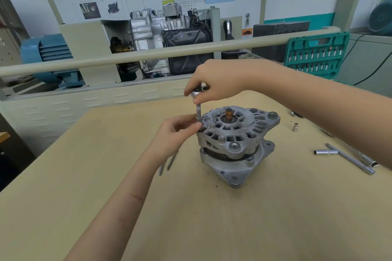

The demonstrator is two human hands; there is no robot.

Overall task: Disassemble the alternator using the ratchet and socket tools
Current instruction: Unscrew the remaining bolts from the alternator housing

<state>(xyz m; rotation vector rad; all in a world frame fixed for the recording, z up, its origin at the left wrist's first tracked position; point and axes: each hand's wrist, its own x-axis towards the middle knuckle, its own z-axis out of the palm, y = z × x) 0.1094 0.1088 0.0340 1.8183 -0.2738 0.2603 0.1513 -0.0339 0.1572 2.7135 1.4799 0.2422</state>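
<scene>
1. Your right hand [214, 79] covers most of the ratchet [196, 93], so only its silver head and part of the handle show under your curled fingers.
2. Your left hand [177, 128] hides the spot where the socket extension [198, 111] meets the housing; you cannot tell what fastener it sits on.
3. Two long bolts [167, 162] lie blurred behind your left wrist, partly hidden.
4. Your right hand grips the ratchet head from above, fingers closed around it.
5. Your left hand pinches the lower end of the extension at the alternator's left edge.
6. The alternator [235, 144] stands upright at the middle of the table [212, 229].
7. A T-handle wrench [347, 158] and a small socket [295, 127] lie to its right, and a green tool case [316, 55] stands far right.
</scene>
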